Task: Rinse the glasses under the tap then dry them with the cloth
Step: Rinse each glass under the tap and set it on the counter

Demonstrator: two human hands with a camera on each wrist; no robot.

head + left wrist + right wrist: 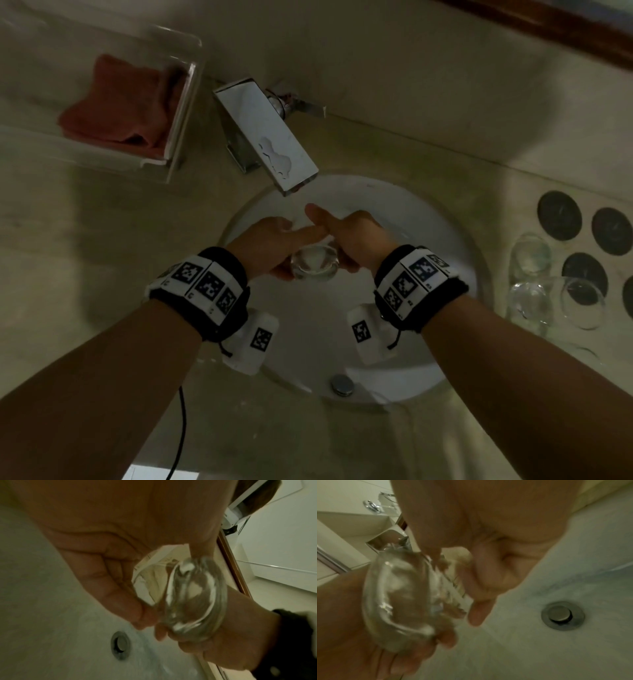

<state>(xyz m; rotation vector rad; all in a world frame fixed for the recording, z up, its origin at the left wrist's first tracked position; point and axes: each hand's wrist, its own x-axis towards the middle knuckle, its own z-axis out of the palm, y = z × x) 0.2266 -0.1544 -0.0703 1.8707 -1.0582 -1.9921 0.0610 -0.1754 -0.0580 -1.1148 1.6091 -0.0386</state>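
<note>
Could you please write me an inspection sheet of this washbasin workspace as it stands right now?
Surface: beige counter around a white basin.
Job's things: glass held below the tap; red cloth in a clear tray; other glasses on the counter, right.
Clutter: dark round coasters.
Hands: left hand and right hand both grip the glass.
Cables: black cable under the left forearm.
Surroundings: pale wall, wooden edge.

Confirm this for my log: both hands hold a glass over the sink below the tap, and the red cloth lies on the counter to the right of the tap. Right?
Not quite. The red cloth lies in a clear tray to the left of the tap, as the head view shows. On the right stand other glasses. The rest holds: the left hand and the right hand hold the glass over the sink.
</note>
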